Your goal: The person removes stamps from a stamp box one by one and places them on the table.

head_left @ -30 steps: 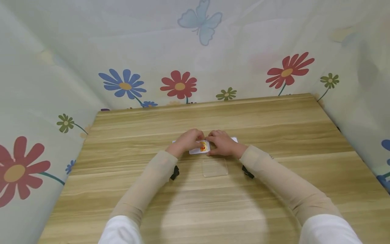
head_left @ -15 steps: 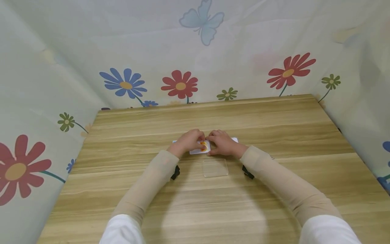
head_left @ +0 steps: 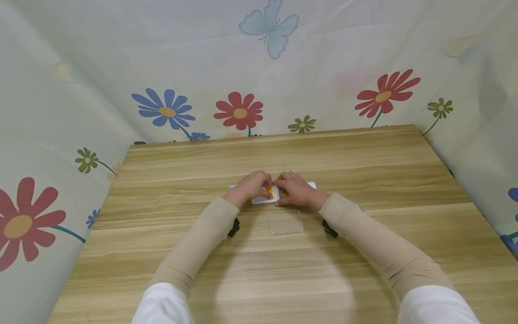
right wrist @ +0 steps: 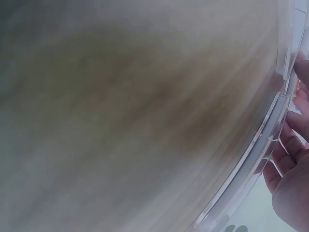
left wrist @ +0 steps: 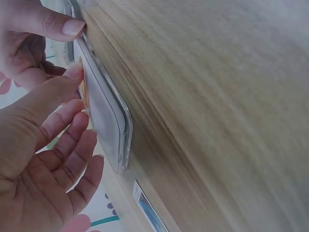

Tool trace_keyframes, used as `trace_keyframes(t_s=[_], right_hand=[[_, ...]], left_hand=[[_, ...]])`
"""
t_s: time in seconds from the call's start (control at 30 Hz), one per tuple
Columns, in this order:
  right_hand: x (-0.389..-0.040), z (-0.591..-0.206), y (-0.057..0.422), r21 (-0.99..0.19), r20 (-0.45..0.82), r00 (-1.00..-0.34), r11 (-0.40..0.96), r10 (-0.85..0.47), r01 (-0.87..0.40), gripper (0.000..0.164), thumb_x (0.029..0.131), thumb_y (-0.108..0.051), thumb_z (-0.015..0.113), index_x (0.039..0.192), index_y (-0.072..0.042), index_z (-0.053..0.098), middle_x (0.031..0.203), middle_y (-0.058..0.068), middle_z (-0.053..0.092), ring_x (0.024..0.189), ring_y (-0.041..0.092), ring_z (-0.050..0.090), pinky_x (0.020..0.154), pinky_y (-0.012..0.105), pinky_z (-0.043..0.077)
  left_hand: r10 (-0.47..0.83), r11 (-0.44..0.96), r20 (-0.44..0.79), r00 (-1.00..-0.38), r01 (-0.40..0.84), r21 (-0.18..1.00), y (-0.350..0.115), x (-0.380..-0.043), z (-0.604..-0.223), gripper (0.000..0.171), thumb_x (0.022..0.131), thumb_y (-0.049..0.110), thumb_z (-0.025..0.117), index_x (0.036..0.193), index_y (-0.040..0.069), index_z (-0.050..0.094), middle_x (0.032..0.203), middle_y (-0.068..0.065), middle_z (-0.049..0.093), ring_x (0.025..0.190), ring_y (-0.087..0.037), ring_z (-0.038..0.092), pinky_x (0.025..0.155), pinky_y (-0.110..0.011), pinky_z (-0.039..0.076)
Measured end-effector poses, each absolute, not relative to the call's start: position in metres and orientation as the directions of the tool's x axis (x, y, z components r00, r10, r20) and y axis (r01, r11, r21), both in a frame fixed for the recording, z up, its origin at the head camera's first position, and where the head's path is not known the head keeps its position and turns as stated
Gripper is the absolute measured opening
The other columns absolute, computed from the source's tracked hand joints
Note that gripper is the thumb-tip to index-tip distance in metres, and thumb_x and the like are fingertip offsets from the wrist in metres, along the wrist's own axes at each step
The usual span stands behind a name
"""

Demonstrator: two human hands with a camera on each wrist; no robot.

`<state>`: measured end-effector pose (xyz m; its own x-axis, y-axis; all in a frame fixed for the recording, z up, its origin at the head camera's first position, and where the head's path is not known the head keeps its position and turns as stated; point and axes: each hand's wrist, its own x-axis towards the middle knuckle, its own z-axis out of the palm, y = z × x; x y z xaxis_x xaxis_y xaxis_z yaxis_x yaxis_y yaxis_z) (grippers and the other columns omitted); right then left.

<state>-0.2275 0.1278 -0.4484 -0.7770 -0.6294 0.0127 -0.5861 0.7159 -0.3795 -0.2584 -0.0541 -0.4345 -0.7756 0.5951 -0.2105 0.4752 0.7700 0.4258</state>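
Observation:
A white card (head_left: 259, 200) with a yellow and orange picture lies in a shallow clear case (left wrist: 126, 130) at mid-table. My left hand (head_left: 252, 185) bends over it, thumb on the picture and forefinger at the far edge; the other fingers curl loosely beside the case in the left wrist view. My right hand (head_left: 297, 191) grips the right end of the case, thumb at the near edge and forefinger at the far one. A second white piece (head_left: 311, 185) shows beyond the right hand. Most of what lies under both palms is hidden.
A flat clear plastic lid (head_left: 286, 223) lies on the wood-grain table (head_left: 283, 279) just in front of the hands. Another card (left wrist: 148, 208) with a blue picture lies past the left hand. A flower-printed cloth (head_left: 323, 58) surrounds the table's back and sides.
Both hands keep almost the same place and grip over the last second. The card, the case and the lid stay put; only the head view shifts slightly.

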Motion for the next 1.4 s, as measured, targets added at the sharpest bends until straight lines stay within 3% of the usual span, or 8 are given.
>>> trace_keyframes(t_s=[0.6,1.4], right_hand=[[-0.2303,-0.4509,0.1279,-0.407,0.038,-0.770,0.694,-0.636,-0.594,0.062,0.078,-0.033,0.077,0.125,0.003,0.058,0.114,0.017,0.056,0.105,0.031,0.049,0.092,0.047,0.039],[-0.2299,-0.4509,0.1291,-0.421,0.038,-0.773,0.691,-0.634,-0.587,0.062,0.078,-0.033,0.077,0.124,0.003,0.058,0.116,0.017,0.057,0.107,0.032,0.049,0.092,0.048,0.040]], left_hand=[[0.577,0.755,-0.255,-0.776,0.388,0.528,-0.0546,-0.2626,-0.4350,0.022,0.083,0.014,0.074,0.097,0.003,0.062,0.094,-0.007,0.061,0.086,-0.017,0.053,0.080,-0.029,0.045],[0.583,0.751,-0.200,-0.788,0.427,0.504,-0.0544,-0.2571,-0.4330,0.023,0.083,0.013,0.074,0.097,0.005,0.058,0.094,-0.007,0.059,0.086,-0.018,0.051,0.079,-0.031,0.043]])
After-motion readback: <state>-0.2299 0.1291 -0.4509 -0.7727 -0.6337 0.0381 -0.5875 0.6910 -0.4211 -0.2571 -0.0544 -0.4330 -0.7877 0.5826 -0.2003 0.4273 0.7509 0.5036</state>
